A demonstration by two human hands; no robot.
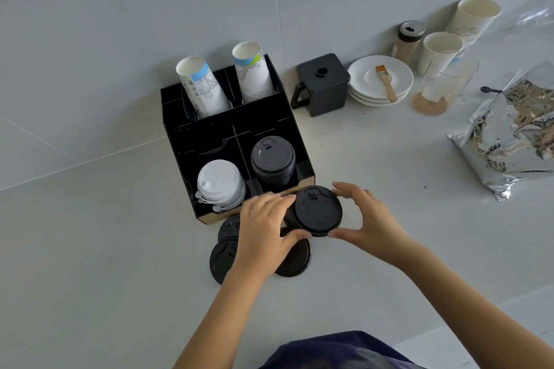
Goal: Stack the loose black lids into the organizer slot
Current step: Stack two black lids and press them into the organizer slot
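Hands first: both are on a small stack of black lids (318,210), held just off the front right corner of the organizer (209,141). Left hand (263,226) grips the stack's left side with thumb underneath, right hand (364,219) pinches its right edge between thumb and fingers, so both are closed on the same stack.

Below the held stack, three loose lids (223,259) lie on the table (105,263) right in front of the organizer, partly hidden by the left hand. One of them (295,260) peeks out under the wrist.

Inside the organizer, the front right slot already has a pile of dark lids (272,159), and the front left slot has white lids (220,183). The two back slots each carry a leaning sleeve of paper cups (202,87).

Right of the organizer: a black square box (322,84), then stacked saucers (379,81) with a small brush (386,82) on top, more cups, and a foil bag (512,132) well apart.
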